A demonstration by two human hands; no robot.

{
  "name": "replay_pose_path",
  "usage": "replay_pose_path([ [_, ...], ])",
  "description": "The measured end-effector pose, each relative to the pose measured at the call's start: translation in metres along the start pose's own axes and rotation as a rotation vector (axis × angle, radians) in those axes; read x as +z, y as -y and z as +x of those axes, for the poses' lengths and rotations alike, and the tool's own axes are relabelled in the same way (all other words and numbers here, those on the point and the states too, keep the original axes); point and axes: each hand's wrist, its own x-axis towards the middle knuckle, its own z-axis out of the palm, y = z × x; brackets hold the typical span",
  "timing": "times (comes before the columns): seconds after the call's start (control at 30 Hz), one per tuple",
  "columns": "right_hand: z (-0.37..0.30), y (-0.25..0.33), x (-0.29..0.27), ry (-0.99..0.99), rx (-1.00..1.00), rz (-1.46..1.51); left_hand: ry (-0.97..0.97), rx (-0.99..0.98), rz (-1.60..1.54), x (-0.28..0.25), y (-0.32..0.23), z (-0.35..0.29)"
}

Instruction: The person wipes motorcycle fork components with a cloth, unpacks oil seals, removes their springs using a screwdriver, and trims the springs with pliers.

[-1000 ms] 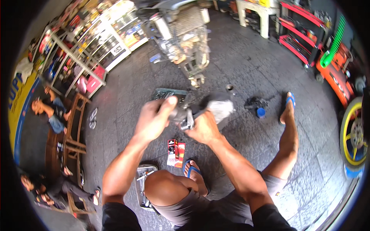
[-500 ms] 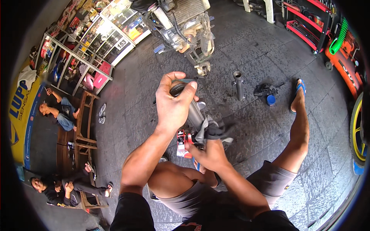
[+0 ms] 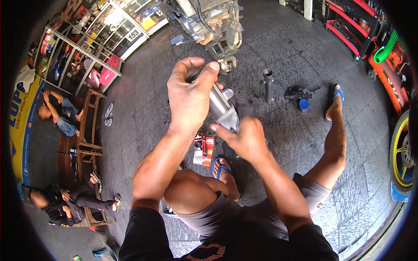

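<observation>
Up in front of my chest, my left hand [image 3: 188, 96] is wrapped round the upper end of a grey metal fork tube [image 3: 218, 102]. The tube slants down to the right, with a small rounded lug on its side. At its lower part, my right hand [image 3: 249, 140] is closed on a grey cloth [image 3: 229, 120] that lies against the metal. Motion blurs the cloth's edge and hides the tube's lower end. Farther off, a second fork tube [image 3: 269, 87] stands upright on the floor.
Beside my foot lie a red box [image 3: 200, 145] and a red-white packet [image 3: 208, 155]. A black crumpled rag [image 3: 298, 92] and blue cap [image 3: 303, 104] sit right. Ahead is a partly stripped motorcycle [image 3: 220, 30]; a red tool cart [image 3: 348, 26] stands far right. Two people sit on a wooden bench [image 3: 89, 126] left.
Both hands and the tube have moved up and slightly away. My right hand and the cloth have shifted up the tube. On the bench, one person has raised their arms.
</observation>
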Motion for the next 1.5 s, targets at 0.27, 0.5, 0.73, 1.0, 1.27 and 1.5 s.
replay_pose_path([
  [0.27, -0.051, -0.068, 0.008, 0.085, 0.072, 0.191, -0.061, -0.021, -0.023, -0.011, 0.003, 0.009],
  [0.5, -0.045, -0.081, -0.017, 0.156, 0.37, 0.703, 0.201, -0.06, -0.328, -0.03, 0.007, 0.018],
  [0.73, -0.045, -0.097, 0.02, -0.004, 0.175, 0.857, 0.932, -0.337, -0.596, -0.019, 0.059, -0.004],
  [1.0, -0.016, -0.079, -0.014, -0.588, 0.43, 0.979, 0.753, -0.238, 0.007, -0.002, 0.069, -0.017],
  [1.27, 0.02, 0.016, -0.042, -0.601, 0.31, 1.356, 0.684, 0.086, 0.518, 0.021, 0.063, -0.032],
  [1.5, 0.007, 0.015, -0.108, -0.397, 0.159, 1.772, 0.64, 0.171, 0.694, 0.01, 0.064, -0.029],
])
